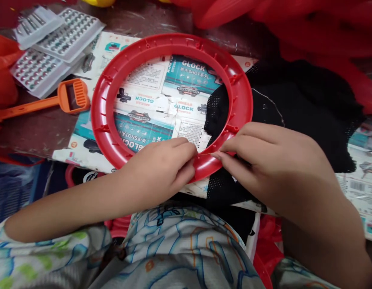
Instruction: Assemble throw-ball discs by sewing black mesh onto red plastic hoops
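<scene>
A red plastic ring (170, 41) lies ribbed side up on printed cardboard. My left hand (170, 164) is closed at the near rim of the ring, its fingers curled; whatever they grip is hidden. Just to the right, my right hand (270, 160) pinches thumb and forefinger together over the same rim. A thin strand shows at those fingertips, too fine to tell whether it is wire or thread. Black mesh cloth (303, 108) lies under the right side of the ring and my right hand. A pale thread (268, 99) curves across the cloth.
Printed cardboard sheets (150, 76) cover part of the dark red table (38, 134). An orange plastic tool (73, 96) and several white trays of small shiny pieces (74, 34) are at left. Red plastic (309, 30) crowds the back right.
</scene>
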Tool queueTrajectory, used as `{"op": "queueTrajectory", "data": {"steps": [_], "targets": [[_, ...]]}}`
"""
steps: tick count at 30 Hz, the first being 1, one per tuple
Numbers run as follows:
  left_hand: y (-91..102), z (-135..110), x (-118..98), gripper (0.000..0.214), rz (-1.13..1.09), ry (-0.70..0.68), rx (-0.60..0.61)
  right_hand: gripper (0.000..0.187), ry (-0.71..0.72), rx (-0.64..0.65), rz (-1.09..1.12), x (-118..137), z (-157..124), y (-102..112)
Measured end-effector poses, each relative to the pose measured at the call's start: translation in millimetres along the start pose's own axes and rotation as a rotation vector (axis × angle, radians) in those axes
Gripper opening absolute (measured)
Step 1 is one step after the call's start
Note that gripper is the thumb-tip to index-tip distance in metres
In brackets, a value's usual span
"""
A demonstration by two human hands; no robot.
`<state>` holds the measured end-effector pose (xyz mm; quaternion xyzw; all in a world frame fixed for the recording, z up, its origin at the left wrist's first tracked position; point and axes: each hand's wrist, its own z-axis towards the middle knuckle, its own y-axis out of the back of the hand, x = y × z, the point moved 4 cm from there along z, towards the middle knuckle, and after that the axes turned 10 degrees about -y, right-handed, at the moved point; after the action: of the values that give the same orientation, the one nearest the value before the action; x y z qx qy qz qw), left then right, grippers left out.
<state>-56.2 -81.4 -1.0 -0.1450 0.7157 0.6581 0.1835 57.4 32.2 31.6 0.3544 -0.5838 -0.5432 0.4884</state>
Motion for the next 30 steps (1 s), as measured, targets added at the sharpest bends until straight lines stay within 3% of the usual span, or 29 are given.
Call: {"op": "queueTrajectory", "data": {"steps": [3,7,11,15,21,30], "targets": [[-2.6,-9.4,-2.1,0.028,-0.008,-0.084,-0.037,0.022,-0.003,0.020,0.103,-1.9,5.4,0.4],[-4.1,-17.6,-1.0,0.029,-0.013,-0.138,-0.060,0.015,-0.022,0.142,0.254,-5.2,15.4,-7.2],[-3.6,-18.2,0.3,0.029,0.027,-0.148,-0.077,0.015,-0.109,0.208,0.257,-3.3,18.8,-13.9],[-5.0,-19.9,3.4,0.030,-0.029,-0.067,-0.034,0.017,-0.190,0.197,0.245,-0.9,17.9,-14.2],[-2.6,-16.3,-3.2,0.036,-0.188,0.088,-0.091,0.016,-0.226,0.205,0.245,-0.8,17.5,-15.3],[-8.5,11.6,-15.8,0.031,0.085,0.274,0.077,0.017,-0.228,0.164,0.142,-0.5,14.3,-13.9]]}}
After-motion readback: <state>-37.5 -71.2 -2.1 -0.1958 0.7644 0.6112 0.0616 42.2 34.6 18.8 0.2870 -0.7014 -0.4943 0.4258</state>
